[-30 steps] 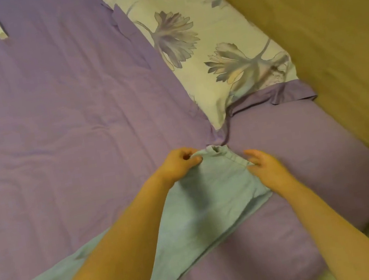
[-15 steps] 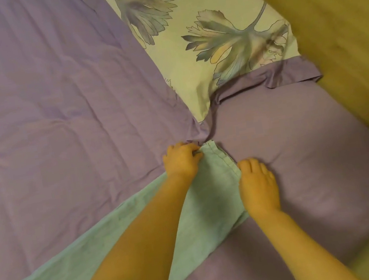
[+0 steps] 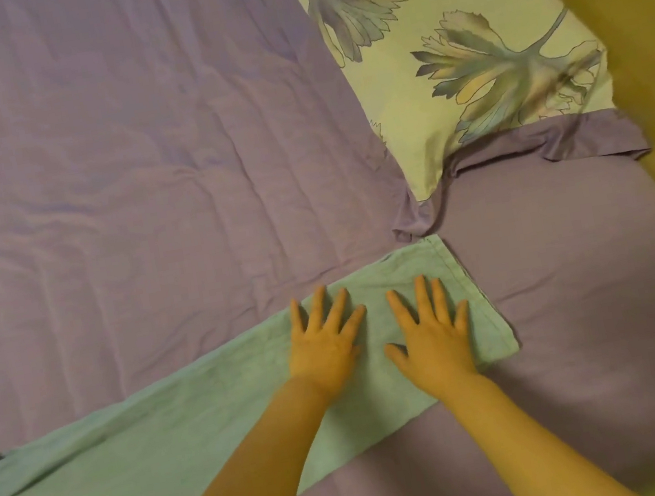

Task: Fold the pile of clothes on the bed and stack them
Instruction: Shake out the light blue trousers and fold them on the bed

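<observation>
A long light green garment (image 3: 145, 461) lies flat on the purple bed sheet (image 3: 112, 174), stretching from the lower left up to a hemmed end near the pillows. My left hand (image 3: 325, 340) lies palm down on that end with fingers spread and straight. My right hand (image 3: 432, 336) presses flat beside it, close to the hem, fingers also straight. Neither hand grips the cloth. My forearms cover part of the garment's lower edge.
A floral cream pillow (image 3: 436, 50) lies at the top right. A purple pillow (image 3: 578, 272) sits just right of the garment's hem. A tan wall or headboard (image 3: 631, 6) runs along the right side. The purple sheet stretches far to the left.
Both hands have let go of the garment's hem, which they pinched before, and now lie flat with spread fingers on the cloth. The garment end lies smoothed flat on the bed.
</observation>
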`<state>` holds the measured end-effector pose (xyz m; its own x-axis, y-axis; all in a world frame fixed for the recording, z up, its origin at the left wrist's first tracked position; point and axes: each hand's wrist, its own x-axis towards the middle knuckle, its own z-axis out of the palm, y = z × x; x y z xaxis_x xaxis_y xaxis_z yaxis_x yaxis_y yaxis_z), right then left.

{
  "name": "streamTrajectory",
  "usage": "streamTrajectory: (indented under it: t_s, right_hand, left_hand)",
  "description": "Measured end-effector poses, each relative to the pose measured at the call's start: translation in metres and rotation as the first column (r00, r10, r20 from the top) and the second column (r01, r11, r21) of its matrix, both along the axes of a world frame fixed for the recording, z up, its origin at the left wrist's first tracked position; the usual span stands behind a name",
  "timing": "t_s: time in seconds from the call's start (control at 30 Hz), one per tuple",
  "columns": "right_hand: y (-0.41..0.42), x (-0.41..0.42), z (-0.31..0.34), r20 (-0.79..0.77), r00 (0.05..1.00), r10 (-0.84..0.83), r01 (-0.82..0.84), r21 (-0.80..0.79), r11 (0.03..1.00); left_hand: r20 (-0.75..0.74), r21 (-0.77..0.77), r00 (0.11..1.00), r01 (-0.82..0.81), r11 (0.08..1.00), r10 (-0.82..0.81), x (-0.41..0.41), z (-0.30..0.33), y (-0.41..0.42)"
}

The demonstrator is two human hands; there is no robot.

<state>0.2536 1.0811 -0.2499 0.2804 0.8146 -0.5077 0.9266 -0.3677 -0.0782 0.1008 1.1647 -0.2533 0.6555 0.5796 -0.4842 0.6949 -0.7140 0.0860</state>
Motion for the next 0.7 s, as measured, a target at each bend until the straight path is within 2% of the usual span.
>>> streamTrajectory:
  t_s: [0.07,0.2,0.33,0.43,0.5,0.6,0.7]
  right_hand:
    - [0.007,-0.029,0.008,-0.053,0.999,0.004,-0.001,0.058,0.998]
    - [0.007,-0.091,0.014,-0.14,0.988,0.057,-0.05,0.059,0.997]
    - [0.008,-0.146,0.018,-0.163,0.97,0.182,-0.183,0.009,0.983]
    - [0.013,-0.193,0.022,-0.183,0.939,0.29,-0.298,-0.016,0.954]
    - [0.019,-0.229,0.024,-0.207,0.914,0.347,-0.357,-0.011,0.934]
    - [0.03,-0.283,0.023,-0.231,0.876,0.424,-0.437,-0.005,0.9]
    - [0.042,-0.322,0.015,-0.224,0.849,0.479,-0.495,-0.019,0.868]
  left_hand:
    - [0.019,0.0,1.0,-0.017,1.0,0.017,-0.009,0.005,0.0]
    - [0.011,-0.033,0.977,-0.212,0.977,0.212,-0.065,0.017,-0.012]
    - [0.142,0.1,0.94,-0.325,0.94,0.31,-0.146,0.035,-0.033]
    - [0.104,0.125,0.89,-0.455,0.882,0.444,-0.209,0.038,-0.045]
    - [0.063,0.092,0.829,-0.559,0.824,0.555,-0.247,0.036,-0.05]
    - [-0.031,0.085,0.692,-0.717,0.692,0.721,-0.3,0.023,-0.054]
    - [-0.036,0.102,0.584,-0.805,0.584,0.811,-0.341,0.012,-0.047]
